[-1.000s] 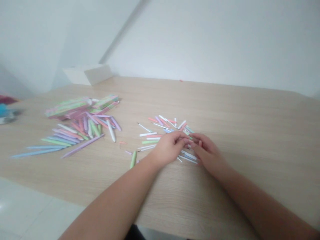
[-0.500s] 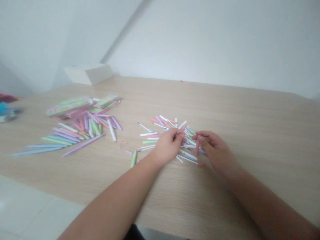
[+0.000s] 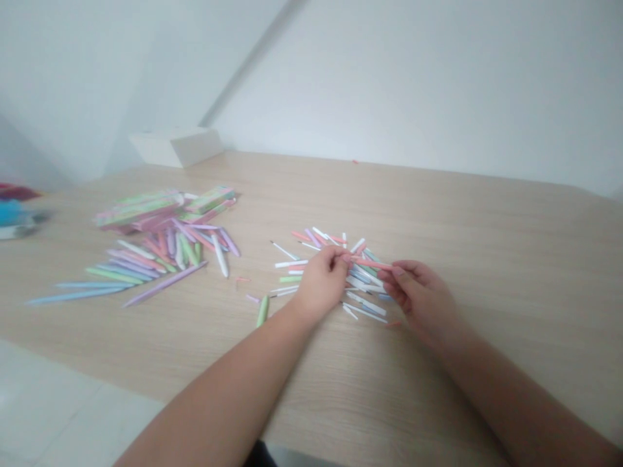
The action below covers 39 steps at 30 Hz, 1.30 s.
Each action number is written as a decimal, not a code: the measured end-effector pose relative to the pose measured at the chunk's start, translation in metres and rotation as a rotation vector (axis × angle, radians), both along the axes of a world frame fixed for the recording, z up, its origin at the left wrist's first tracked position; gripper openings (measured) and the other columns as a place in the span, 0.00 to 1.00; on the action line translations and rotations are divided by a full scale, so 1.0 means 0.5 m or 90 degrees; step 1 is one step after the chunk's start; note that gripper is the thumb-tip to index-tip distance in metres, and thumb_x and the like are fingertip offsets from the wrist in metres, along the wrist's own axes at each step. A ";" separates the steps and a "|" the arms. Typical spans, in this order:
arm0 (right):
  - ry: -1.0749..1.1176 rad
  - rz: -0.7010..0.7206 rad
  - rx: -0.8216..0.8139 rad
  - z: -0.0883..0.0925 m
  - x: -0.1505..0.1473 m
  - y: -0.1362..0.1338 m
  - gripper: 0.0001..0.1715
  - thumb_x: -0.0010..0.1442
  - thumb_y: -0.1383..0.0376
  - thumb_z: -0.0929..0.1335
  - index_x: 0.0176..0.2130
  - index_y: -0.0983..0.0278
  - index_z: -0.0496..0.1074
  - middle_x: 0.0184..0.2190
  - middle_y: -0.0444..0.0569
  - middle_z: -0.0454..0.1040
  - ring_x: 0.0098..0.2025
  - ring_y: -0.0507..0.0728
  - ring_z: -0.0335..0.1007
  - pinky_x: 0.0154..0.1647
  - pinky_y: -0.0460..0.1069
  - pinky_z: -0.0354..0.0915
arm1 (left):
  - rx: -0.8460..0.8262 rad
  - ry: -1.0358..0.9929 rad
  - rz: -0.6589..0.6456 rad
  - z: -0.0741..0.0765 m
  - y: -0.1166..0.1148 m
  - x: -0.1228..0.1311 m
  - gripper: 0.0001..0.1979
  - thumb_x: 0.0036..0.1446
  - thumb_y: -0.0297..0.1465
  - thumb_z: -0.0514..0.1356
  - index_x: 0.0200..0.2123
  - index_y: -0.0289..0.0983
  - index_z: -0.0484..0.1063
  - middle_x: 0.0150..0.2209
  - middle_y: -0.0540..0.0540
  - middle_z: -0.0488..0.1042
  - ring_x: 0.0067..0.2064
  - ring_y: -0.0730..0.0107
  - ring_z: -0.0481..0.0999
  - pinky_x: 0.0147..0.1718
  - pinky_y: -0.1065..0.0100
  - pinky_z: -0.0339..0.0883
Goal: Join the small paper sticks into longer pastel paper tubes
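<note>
Wooden table (image 3: 487,227) carries a scattered pile of pen parts (image 3: 296,264). Just above the pile, a pink stick (image 3: 372,264) spans between both hands. The left hand (image 3: 321,282) pinches one end and the right hand (image 3: 418,299) pinches the other. A green piece (image 3: 261,310) lies near the left wrist. A larger heap of pens (image 3: 160,250) sits well apart to the left.

A loose scatter of thin pastel plastic pen parts (image 3: 360,282) lies midway on the pale wooden surface (image 3: 438,214). The left hand (image 3: 318,285) rests on its near left edge, the right hand (image 3: 421,298) just right of it. A slim pink plastic tube (image 3: 372,264) spans between their fingers, above the scatter. A short green pen piece (image 3: 263,310) lies left of the left hand. Farther left sits a heap of long pastel pens (image 3: 160,256), with flat pastel packs (image 3: 156,207) behind it and a white cardboard box (image 3: 178,144) behind those.
</note>
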State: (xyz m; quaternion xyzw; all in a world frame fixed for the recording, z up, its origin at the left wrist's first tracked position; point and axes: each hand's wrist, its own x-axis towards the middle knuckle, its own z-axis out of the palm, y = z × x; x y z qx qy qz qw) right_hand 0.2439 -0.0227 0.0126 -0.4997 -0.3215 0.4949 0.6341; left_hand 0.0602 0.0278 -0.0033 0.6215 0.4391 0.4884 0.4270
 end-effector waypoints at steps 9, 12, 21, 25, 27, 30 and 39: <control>0.022 0.004 0.003 -0.010 0.003 0.005 0.18 0.48 0.62 0.82 0.36 0.61 0.75 0.32 0.46 0.83 0.35 0.51 0.81 0.31 0.39 0.77 | -0.010 0.030 0.014 0.001 -0.003 -0.002 0.11 0.65 0.36 0.56 0.40 0.38 0.75 0.32 0.48 0.76 0.32 0.69 0.76 0.32 0.68 0.75; 0.031 0.029 0.001 -0.016 0.000 0.006 0.19 0.46 0.62 0.82 0.36 0.61 0.76 0.32 0.45 0.83 0.35 0.51 0.82 0.32 0.39 0.78 | 0.052 0.080 -0.028 0.008 -0.009 -0.008 0.14 0.67 0.39 0.56 0.43 0.39 0.79 0.36 0.46 0.80 0.38 0.64 0.79 0.43 0.62 0.76; 0.155 0.159 -0.042 -0.014 -0.009 -0.007 0.14 0.52 0.65 0.80 0.37 0.61 0.77 0.38 0.43 0.83 0.35 0.47 0.81 0.37 0.36 0.75 | -0.045 -0.269 -0.161 0.020 -0.032 0.027 0.22 0.62 0.32 0.64 0.58 0.36 0.68 0.55 0.36 0.78 0.58 0.58 0.77 0.59 0.57 0.69; 0.111 0.222 -0.072 0.001 -0.021 -0.020 0.15 0.54 0.62 0.79 0.40 0.59 0.76 0.41 0.43 0.83 0.37 0.49 0.82 0.35 0.38 0.76 | -0.087 -0.290 -0.095 0.036 -0.031 0.019 0.19 0.60 0.37 0.65 0.52 0.37 0.68 0.48 0.40 0.81 0.48 0.62 0.82 0.42 0.65 0.77; 0.060 0.223 -0.087 0.007 -0.025 -0.026 0.20 0.52 0.60 0.80 0.44 0.57 0.75 0.44 0.45 0.83 0.33 0.50 0.81 0.28 0.39 0.74 | -0.089 -0.296 -0.048 0.045 -0.023 0.006 0.22 0.61 0.39 0.65 0.54 0.39 0.65 0.48 0.41 0.81 0.43 0.64 0.82 0.34 0.69 0.76; 0.007 0.210 -0.088 0.010 -0.025 -0.029 0.23 0.53 0.58 0.79 0.47 0.56 0.74 0.45 0.45 0.83 0.27 0.48 0.78 0.18 0.38 0.67 | -0.054 -0.294 -0.012 0.052 -0.006 -0.012 0.18 0.62 0.37 0.64 0.53 0.38 0.67 0.47 0.41 0.81 0.41 0.67 0.82 0.35 0.69 0.76; -0.046 0.214 -0.065 -0.004 -0.016 -0.028 0.23 0.55 0.56 0.77 0.48 0.58 0.73 0.43 0.46 0.82 0.24 0.47 0.72 0.16 0.39 0.62 | 0.126 -0.050 -0.033 0.057 -0.005 -0.041 0.17 0.66 0.35 0.60 0.56 0.41 0.75 0.53 0.43 0.79 0.54 0.61 0.78 0.55 0.60 0.72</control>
